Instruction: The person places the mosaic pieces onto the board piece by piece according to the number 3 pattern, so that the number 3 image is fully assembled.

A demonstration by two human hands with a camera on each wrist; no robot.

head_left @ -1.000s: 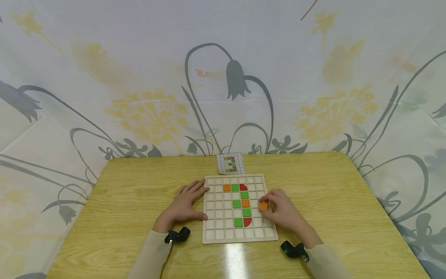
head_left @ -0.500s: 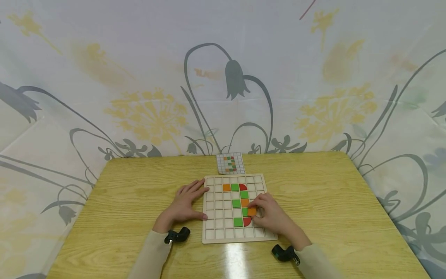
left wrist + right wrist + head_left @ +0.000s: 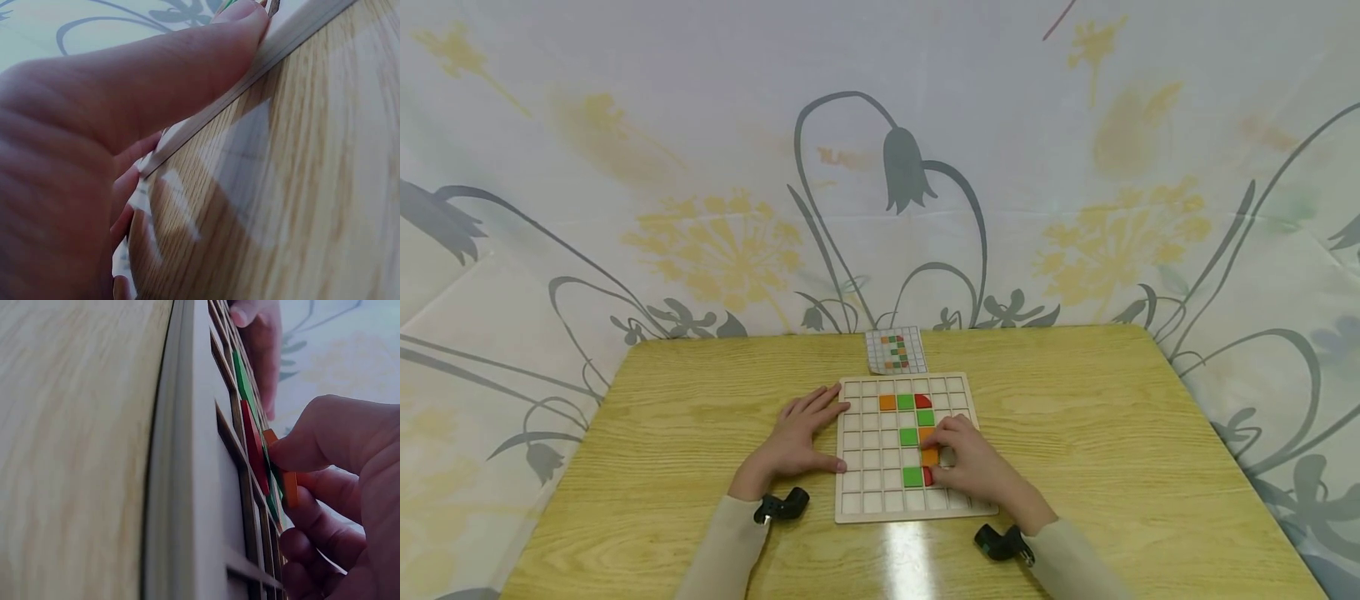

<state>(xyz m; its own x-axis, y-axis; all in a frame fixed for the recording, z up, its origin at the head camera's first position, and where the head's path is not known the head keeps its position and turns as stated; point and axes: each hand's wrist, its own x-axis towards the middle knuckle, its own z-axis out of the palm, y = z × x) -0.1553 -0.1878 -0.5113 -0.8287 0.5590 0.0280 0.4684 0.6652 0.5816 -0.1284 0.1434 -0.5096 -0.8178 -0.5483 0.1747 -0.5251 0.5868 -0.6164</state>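
A square wooden grid board lies on the table, with orange and green square tiles and red rounded tiles in its cells. Between thumb and fingers, my right hand pinches an orange square tile. In the head view that tile covers the green one below the middle orange tile; the right wrist view shows it tilted, close over the board by a red tile. My left hand rests spread at the board's left edge, thumb and fingertips on the rim.
Behind the board lies a paper card printed with a grid of coloured squares. The wooden table reaches back to a flower-patterned cloth. Black wrist cameras sit by both sleeves.
My right hand has carried the orange tile left from the board's right side to over the red and green column. The left hand has stayed put.
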